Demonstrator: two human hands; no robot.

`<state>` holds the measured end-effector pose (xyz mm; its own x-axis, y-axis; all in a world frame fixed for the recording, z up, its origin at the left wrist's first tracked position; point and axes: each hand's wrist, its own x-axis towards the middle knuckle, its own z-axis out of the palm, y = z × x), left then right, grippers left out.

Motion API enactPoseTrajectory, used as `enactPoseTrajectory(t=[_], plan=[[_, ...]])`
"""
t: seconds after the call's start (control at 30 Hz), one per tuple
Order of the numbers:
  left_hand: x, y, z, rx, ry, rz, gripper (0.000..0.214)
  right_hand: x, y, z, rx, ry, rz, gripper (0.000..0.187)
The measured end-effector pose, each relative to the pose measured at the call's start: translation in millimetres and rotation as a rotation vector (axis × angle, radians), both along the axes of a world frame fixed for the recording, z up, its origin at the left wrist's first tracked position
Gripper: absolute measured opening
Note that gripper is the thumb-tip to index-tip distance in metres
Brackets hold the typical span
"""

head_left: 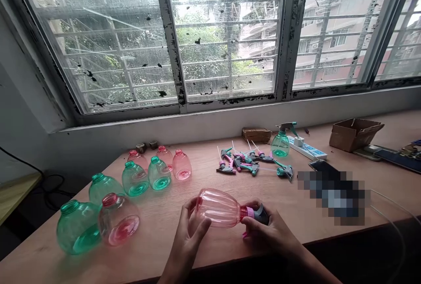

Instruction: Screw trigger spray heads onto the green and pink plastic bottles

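Left hand point(189, 231) is cupped round the fat bottom end of the pink bottle point(219, 208), fingers curled onto it. Right hand point(268, 233) is closed around the spray head point(258, 214) sitting at the bottle's neck. The bottle lies on its side, long axis running left to right, base toward the left hand and neck toward the right, so it's dead between both hands. It's low over the table point(204, 179) near the front edge, can't tell if it's touching. A pile of loose spray heads point(250, 163) sits further back, nearer the right hand. The empty bottles point(134, 179) are off to the left.
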<state>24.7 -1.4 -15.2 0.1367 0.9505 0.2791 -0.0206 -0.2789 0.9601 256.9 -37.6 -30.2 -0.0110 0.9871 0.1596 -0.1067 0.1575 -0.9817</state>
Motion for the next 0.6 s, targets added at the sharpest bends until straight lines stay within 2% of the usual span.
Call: enactPoseTrajectory(t=[0.13, 0.33, 0.47, 0.6], plan=[[-3, 5, 2.5, 0.009, 0.043, -0.046, 0.056, 1, 0, -1.2, -0.019, -0.007, 0.004, 0.044], [-4, 5, -6.1, 0.104, 0.088, -0.077, 0.062, 0, 0, 2.4, 0.016, 0.004, -0.046, 0.042], [0, -1, -6.2, 0.065, 0.038, -0.031, 0.068, 0, -2, 4.5, -0.005, 0.013, -0.010, 0.042], [2, -2, 1.2, -0.013, 0.016, -0.041, 0.059, 1, -3, 4.0, -0.032, 0.006, 0.022, 0.047]])
